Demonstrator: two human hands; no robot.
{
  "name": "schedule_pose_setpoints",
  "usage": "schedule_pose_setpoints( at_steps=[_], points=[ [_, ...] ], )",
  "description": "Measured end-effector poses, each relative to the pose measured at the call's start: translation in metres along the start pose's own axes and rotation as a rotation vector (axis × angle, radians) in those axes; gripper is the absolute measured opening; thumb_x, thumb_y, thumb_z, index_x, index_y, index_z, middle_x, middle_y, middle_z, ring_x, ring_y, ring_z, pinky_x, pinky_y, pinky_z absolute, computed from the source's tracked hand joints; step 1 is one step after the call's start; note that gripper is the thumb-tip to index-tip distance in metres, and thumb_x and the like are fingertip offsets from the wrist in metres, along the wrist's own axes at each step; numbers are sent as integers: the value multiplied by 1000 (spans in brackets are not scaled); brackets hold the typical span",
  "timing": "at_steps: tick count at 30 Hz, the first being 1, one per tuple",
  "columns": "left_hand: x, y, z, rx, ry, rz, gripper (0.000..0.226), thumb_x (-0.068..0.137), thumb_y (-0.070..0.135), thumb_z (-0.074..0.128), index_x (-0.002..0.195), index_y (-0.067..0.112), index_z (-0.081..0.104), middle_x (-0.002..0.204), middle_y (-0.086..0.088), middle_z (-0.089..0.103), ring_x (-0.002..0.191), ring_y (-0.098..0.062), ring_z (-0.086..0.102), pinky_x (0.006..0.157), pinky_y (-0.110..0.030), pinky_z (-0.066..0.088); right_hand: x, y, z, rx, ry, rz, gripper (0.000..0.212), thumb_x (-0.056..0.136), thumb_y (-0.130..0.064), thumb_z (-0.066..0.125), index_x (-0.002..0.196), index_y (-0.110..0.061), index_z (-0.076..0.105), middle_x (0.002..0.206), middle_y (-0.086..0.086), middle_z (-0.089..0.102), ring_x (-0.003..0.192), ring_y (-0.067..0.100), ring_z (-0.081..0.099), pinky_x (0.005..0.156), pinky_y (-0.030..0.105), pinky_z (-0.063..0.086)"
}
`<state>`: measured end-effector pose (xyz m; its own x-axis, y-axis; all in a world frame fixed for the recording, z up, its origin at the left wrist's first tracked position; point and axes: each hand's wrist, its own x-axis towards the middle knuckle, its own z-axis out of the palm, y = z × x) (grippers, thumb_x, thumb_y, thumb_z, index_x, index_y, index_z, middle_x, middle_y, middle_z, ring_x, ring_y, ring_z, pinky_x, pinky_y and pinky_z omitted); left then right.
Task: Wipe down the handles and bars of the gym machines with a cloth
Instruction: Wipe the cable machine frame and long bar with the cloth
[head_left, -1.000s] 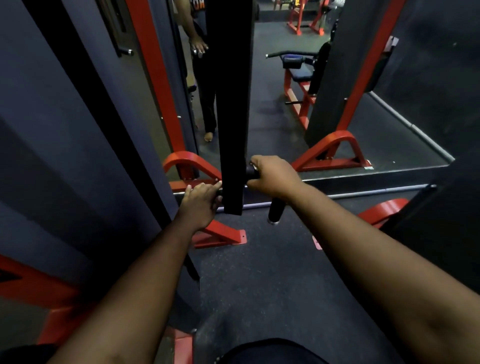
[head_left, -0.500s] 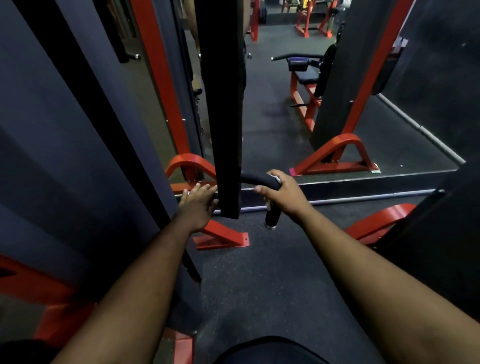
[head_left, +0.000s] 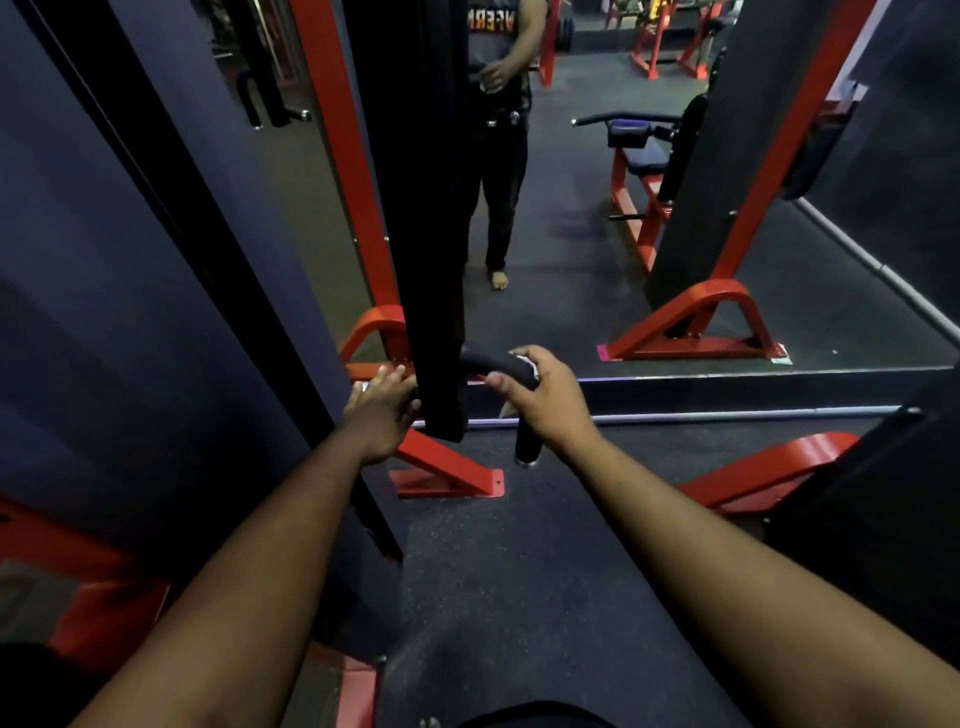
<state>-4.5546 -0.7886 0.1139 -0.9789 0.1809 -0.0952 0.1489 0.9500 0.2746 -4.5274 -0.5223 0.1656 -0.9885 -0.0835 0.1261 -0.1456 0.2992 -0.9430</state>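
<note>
The curved black padded handle bar (head_left: 485, 364) runs across behind the tall black upright post (head_left: 415, 218), its right end bending down. Right of that post, the right hand (head_left: 540, 400) curls round the bend, pinching a small pale cloth (head_left: 531, 370) against the grip; left of the post, the left hand (head_left: 382, 413) rests with fingers loosely spread at the bar's other end, though what it touches is hidden. To wipe well, I'd keep the cloth wrapped fully round and draw it along the down-turned end. The post blocks the bar's middle. Beyond it, a mirror shows a standing person (head_left: 498, 156); a red steel foot (head_left: 447, 467) lies below
</note>
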Motion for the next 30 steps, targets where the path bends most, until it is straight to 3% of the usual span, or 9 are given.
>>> schedule_pose_setpoints(
  at_steps=[2,4,8,10,12,15,21,26,30],
  points=[
    [2,0,1,-2,-7,-16,54,110,39,35,162,29,24,173,-3,11,159,-26,4,125,-52,6,-19,27,9,-43,109,-28,40,81,-38,86,103,-28,55,87,-16,65,79,-9,62,70,16,48],
    [2,-3,2,-3,4,-10,53,110,38,37,162,29,26,172,-3,12,159,-28,6,124,-54,9,-40,57,17,-3,134,2,44,81,-44,82,108,-27,52,92,-16,61,81,-5,60,70,18,46],
    [-1,-2,4,-6,20,-16,52,110,36,38,160,29,29,172,-1,11,159,-30,9,124,-55,12,-61,92,20,-46,36,100,34,92,-26,77,118,-22,56,106,-3,68,95,7,65,80,24,49],
    [-4,2,4,-2,47,-20,51,110,35,38,159,29,31,172,-3,13,158,-32,11,124,-55,14,-62,93,15,-77,26,106,32,94,-19,74,122,-19,59,107,-3,70,93,2,64,82,24,47],
    [-8,5,6,9,85,-26,51,109,33,39,160,27,30,171,-8,18,157,-35,14,124,-54,17,-63,85,8,-89,29,111,38,95,-8,71,131,-14,60,113,-7,69,94,-5,61,85,17,44],
    [-13,9,12,4,139,-53,52,109,30,40,160,24,31,168,-14,23,155,-37,19,124,-51,18,-65,61,-2,-45,104,50,50,97,5,62,144,-9,54,131,-11,60,118,-8,52,99,3,37],
    [-33,16,15,-23,203,10,64,95,9,57,156,13,40,163,-18,35,149,-43,30,120,-54,30,-66,10,5,35,277,-123,41,106,-10,53,147,-12,56,150,-3,56,141,2,47,117,18,34],
    [-62,34,16,-107,151,57,66,103,20,55,160,3,27,167,-23,20,155,-40,19,126,-44,19,-96,14,22,-335,202,-220,59,101,8,47,154,-17,47,163,-2,35,153,8,24,122,17,21],
    [-88,46,28,-184,118,71,79,99,34,63,160,4,25,168,-20,19,154,-36,23,124,-45,27,-129,32,14,-406,219,-72,58,98,7,49,148,-21,55,156,-3,48,143,0,37,119,17,30]
  ],
)
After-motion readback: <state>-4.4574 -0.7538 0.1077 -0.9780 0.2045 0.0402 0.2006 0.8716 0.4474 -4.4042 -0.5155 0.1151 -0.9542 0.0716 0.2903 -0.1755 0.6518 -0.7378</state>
